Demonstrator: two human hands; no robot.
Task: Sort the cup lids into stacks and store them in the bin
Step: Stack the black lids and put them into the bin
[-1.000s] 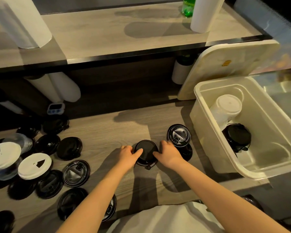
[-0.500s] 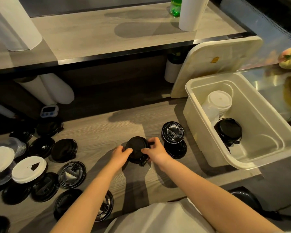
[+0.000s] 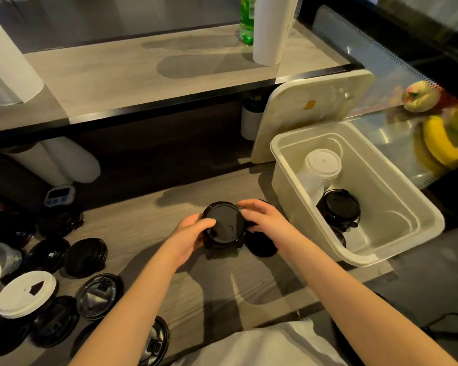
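Observation:
A stack of black cup lids is held just above the wooden counter, in the middle of the view. My left hand grips its left side with the thumb on top. My right hand grips its right side. The white plastic bin stands open to the right. Inside it lie a stack of translucent white lids and a stack of black lids. More black lids sit on the counter under my right hand, partly hidden. Several loose black lids and white lids lie at the left.
The bin's cover leans upright behind the bin. A small timer sits at the back left. A raised shelf carries paper rolls and a green bottle. Fruit lies behind glass at the far right.
Both hands have lifted the black lid stack off the counter and moved it slightly right, in front of the other black stack that was visible beside it.

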